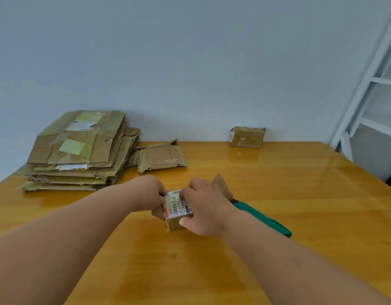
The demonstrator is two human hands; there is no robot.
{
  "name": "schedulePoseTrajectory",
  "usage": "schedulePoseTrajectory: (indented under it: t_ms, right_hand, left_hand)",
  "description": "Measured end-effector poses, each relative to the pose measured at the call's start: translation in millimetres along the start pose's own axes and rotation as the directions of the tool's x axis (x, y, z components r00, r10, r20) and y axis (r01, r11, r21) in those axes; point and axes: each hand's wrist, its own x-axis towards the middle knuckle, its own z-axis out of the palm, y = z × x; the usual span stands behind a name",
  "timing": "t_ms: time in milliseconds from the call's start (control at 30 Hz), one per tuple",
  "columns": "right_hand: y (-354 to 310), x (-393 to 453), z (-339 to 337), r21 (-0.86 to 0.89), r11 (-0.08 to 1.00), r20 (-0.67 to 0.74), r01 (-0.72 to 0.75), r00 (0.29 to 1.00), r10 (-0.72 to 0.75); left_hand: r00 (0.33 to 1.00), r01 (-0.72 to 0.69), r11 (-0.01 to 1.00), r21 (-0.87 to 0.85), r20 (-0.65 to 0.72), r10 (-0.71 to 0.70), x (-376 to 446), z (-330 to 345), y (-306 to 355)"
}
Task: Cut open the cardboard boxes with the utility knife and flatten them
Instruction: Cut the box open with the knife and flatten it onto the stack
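Wooden table: both hands' fingers grasp small box labelled "642".

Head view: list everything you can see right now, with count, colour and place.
small box: 1, brown with white barcode label, centre of table, flaps open, held by both hands
utility knife: 1, green, flat on table just right of the small box, partly behind right wrist
flattened box stack: 1 pile, brown with tape, far left of table by wall
flattened box: 1, brown, right of the stack
taped box: 1, brown, uncut, far edge by wall
table: 1, glossy yellow-orange wood
white frame: 1, far right
wall: pale blue-grey
left hand: grips the box's left side
right hand: grips the box's right side
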Motion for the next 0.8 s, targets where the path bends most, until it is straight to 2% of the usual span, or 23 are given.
schedulePoseTrajectory:
  t_ms: [167, 367, 433, 533, 600, 733, 800]
  right_hand:
    - [18.5, -9.6, -10.1, 0.002, 0.992, 0.063, -0.125, 0.990, 0.125]
    - [17.9, -1.3, -15.2, 0.028, 0.988, 0.081, -0.153, 0.985, 0.151]
    - [17.9, -1.3, -16.1, 0.076, 0.985, 0.053, -0.155, 0.987, 0.152]
    - [16.8, -4.2, -14.6, 0.119, 0.987, -0.004, -0.112, 0.994, 0.113]
    - [18.1, -7.4, -15.9, 0.200, 0.974, -0.002, -0.108, 0.994, 0.111]
    - [25.8, -14.2, -24.9, 0.534, 0.823, 0.033, -0.195, 0.977, 0.210]
    - [29.2, -16.0, -27.6, 0.555, 0.800, 0.030, -0.227, 0.967, 0.254]
  left_hand:
    - [1.000, -0.009, 0.996, 0.093, 0.021, 0.007, -1.8, 2.4, -4.0]
    - [0.997, -0.003, 0.988, 0.158, 0.081, -0.009, -0.8, 0.3, 5.1]
    - [0.994, 0.014, 0.993, 0.118, 0.108, -0.027, -1.9, -2.7, 8.2]
    - [0.985, 0.122, 0.982, -0.142, 0.143, -0.101, -2.5, -7.9, 7.9]
    - [0.983, 0.147, 0.964, -0.220, 0.138, -0.118, -3.6, -9.4, 7.8]
    - [0.994, 0.025, 0.999, -0.030, 0.109, -0.021, -1.6, -2.6, 8.0]
    - [1.000, 0.030, 0.998, 0.057, 0.007, -0.030, -0.9, 1.8, 9.1]
